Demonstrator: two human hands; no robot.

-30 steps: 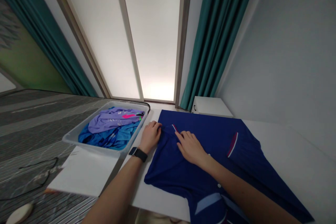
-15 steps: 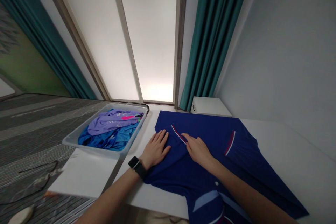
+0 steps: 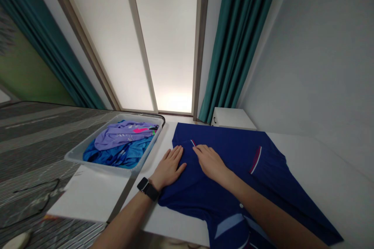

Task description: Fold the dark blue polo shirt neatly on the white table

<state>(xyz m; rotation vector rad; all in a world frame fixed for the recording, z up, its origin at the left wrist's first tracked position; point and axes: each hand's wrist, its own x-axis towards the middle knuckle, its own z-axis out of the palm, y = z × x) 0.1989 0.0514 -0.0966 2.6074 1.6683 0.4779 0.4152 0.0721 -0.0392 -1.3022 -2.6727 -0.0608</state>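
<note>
Here's the head camera, perched above the near edge of the flat white table, facing forward and tipped down! Left hand and right hand sit close to it, low in a broad view, with the dark-blue cloth shirt under them, just as near. Beyond, well apart from the lens, tall frosted door panels and a pleated teal curtain tower up top!

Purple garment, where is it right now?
In the head view, the purple garment lies at left, on top of blue cloth in the plastic bin, left of the navy shirt and left hand.
</note>
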